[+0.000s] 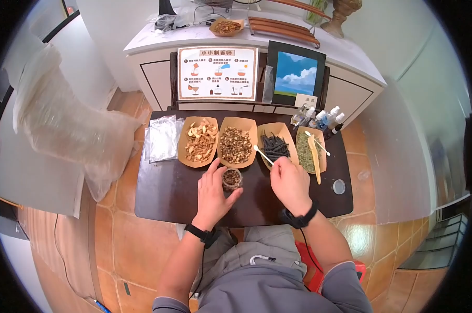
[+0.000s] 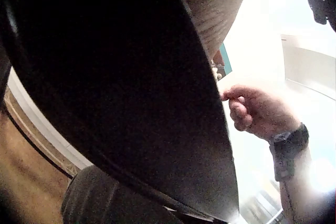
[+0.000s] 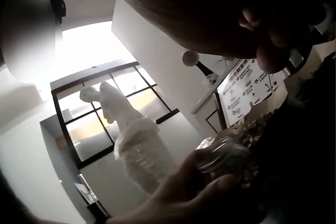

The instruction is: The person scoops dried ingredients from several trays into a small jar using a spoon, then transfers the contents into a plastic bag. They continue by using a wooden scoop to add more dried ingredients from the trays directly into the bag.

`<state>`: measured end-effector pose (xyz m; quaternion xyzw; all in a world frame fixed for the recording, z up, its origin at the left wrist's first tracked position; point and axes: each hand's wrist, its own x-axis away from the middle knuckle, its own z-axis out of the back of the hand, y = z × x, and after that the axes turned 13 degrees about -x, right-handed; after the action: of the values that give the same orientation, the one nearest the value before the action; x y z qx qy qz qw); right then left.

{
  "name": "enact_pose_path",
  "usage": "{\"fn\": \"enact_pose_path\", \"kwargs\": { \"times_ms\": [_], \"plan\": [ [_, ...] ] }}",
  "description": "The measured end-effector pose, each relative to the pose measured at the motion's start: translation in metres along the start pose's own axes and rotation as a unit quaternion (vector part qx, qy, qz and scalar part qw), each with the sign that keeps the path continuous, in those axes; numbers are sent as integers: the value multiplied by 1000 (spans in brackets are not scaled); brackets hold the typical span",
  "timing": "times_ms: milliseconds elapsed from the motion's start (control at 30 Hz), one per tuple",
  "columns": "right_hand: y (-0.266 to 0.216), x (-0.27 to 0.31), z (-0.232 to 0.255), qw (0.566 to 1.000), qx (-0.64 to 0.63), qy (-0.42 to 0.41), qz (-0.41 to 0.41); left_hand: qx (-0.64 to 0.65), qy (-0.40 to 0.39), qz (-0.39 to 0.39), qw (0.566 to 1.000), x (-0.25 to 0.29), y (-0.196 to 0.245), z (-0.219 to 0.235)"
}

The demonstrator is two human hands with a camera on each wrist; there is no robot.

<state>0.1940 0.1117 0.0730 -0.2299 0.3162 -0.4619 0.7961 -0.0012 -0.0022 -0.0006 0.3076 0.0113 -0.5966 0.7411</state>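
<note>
Wearing a grey shirt (image 1: 277, 292), nearest the head camera, grips the jar (image 1: 240, 179) of brown bits (image 1: 231, 180) in the left hand (image 1: 213, 189) on the table (image 1: 168, 190). Pinches a white spoon (image 1: 262, 155) in the right hand (image 1: 291, 182), its bowl near the tray (image 1: 278, 128) of black sticks (image 1: 275, 148).

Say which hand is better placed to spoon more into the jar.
Right, I'd say: the right hand pinches the white spoon, while the left hand holds the jar.
</note>
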Motion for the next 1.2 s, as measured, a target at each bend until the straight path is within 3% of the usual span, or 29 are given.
{"fn": "enact_pose_path", "kwargs": {
  "times_ms": [100,233,300,533,967,1167,1200],
  "plan": [
    [7,-15,-21,998,54,-4,-16,-1,-2,3,1000,0,-2,-2],
    [11,-31,-44,991,-55,-80,-94,3,-2,5,1000,1,-3,-3],
    [8,-35,-48,923,-257,-128,-254,2,-2,6,1000,1,-3,-3],
    [12,-32,-43,858,-384,-120,-318,8,-11,13,1000,-1,-1,-1],
    [6,-15,-10,836,-441,-133,-298,4,-11,9,1000,-1,-1,-1],
    [-5,10,17,850,-423,-164,-268,1,-14,11,1000,0,-1,-1],
    [-8,17,19,881,-377,-168,-231,1,-12,10,1000,0,-1,-1]
  ]
}}
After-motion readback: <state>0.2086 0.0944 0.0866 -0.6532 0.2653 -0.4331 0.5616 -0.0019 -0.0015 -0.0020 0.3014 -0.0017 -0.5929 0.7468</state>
